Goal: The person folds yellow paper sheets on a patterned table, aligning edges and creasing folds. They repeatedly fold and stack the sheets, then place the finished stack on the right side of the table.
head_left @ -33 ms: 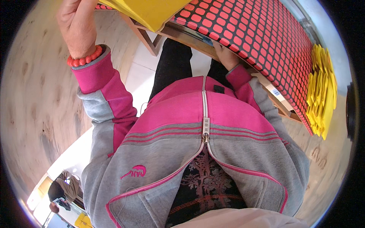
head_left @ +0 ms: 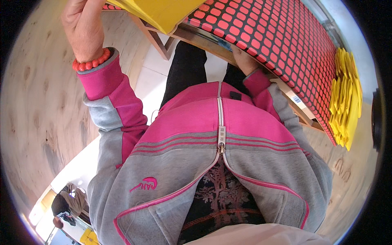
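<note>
At the upper left, my left hand (head_left: pixel 84 30) is raised beside a smooth yellow sheet-like piece (head_left: pixel 163 15) on the table. The top edge of the picture cuts off its fingertips, so its grip is not visible. A red bead bracelet (head_left: pixel 92 64) circles that wrist. My right hand (head_left: pixel 245 62) reaches under the near edge of the table, whose cover (head_left: pixel 265 34) has red rounded squares on black. Its fingers go into the space below the tabletop and are mostly hidden. Something bluish (head_left: pixel 223 44) shows in that gap, close to the fingers.
A pile of folded yellow pieces (head_left: pixel 346 98) lies along the table's right end. Below the tabletop, a pale box-like item with a label (head_left: pixel 297 99) sits near my right forearm. A wooden leg (head_left: pixel 155 41) stands at the left. Another person (head_left: pixel 70 204) is at the lower left.
My right hand has shifted very slightly under the table edge. My left hand and the yellow sheet-like piece look unchanged.
</note>
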Demonstrator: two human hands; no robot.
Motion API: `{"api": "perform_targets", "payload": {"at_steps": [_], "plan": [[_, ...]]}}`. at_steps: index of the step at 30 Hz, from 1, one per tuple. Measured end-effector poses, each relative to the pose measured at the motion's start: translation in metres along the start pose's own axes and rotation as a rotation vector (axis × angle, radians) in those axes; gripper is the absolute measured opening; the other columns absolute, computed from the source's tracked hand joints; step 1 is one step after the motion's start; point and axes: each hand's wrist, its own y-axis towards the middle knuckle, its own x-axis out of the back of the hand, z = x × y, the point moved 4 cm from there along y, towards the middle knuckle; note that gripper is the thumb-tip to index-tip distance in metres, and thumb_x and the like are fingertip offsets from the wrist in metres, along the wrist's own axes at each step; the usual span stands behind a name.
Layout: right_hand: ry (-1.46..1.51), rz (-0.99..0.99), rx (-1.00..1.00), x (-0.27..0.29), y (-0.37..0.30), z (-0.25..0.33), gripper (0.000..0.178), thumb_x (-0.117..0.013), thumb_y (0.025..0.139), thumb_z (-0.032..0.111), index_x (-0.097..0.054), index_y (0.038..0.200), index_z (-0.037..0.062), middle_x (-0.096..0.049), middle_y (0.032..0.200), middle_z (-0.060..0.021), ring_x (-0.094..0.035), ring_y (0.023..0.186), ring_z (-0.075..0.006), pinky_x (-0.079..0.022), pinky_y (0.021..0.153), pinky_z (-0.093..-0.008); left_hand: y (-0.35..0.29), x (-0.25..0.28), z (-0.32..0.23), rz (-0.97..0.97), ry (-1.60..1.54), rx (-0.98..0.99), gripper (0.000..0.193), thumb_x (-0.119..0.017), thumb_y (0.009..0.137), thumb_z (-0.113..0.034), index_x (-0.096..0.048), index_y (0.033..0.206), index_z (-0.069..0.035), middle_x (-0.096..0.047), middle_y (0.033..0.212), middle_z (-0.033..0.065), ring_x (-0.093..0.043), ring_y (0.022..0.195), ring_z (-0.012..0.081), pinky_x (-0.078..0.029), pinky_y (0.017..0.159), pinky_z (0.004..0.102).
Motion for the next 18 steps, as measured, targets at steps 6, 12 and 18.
{"api": "perform_targets", "payload": {"at_steps": [6,12,18], "plan": [[-0.111,0.062,0.018,-0.021,-0.01,-0.017,0.032,-0.066,0.097,0.033,-0.069,0.11,0.003,-0.069,0.103,-0.0162,-0.066,0.097,-0.0355,-0.053,0.084,-0.0452,-0.002,0.002,0.005,-0.034,0.012,0.048,0.019,-0.055,0.093,-0.004,-0.071,0.1,0.001,-0.069,0.106,0.0063,-0.06,0.102,0.0158,-0.042,0.094,0.0276],[-0.05,0.098,0.02,-0.022,-0.011,-0.018,0.039,-0.07,0.096,0.035,-0.068,0.122,0.0063,-0.068,0.111,-0.0186,-0.063,0.105,-0.0376,-0.051,0.09,-0.0473,-0.003,0.006,0.012,-0.035,-0.038,0.133,0.019,-0.054,0.093,-0.003,-0.072,0.101,0.001,-0.069,0.105,0.0051,-0.061,0.101,0.015,-0.043,0.093,0.0272],[-0.028,0.248,0.073,0.013,-0.006,0.022,0.034,-0.072,0.093,0.03,-0.066,0.112,0.0027,-0.066,0.107,-0.0197,-0.063,0.102,-0.0379,-0.048,0.091,-0.0466,-0.004,0.004,0.011,-0.039,-0.03,0.155,0.019,-0.056,0.092,-0.002,-0.073,0.1,0.002,-0.07,0.109,0.0077,-0.062,0.104,0.0168,-0.045,0.094,0.0305]]}}
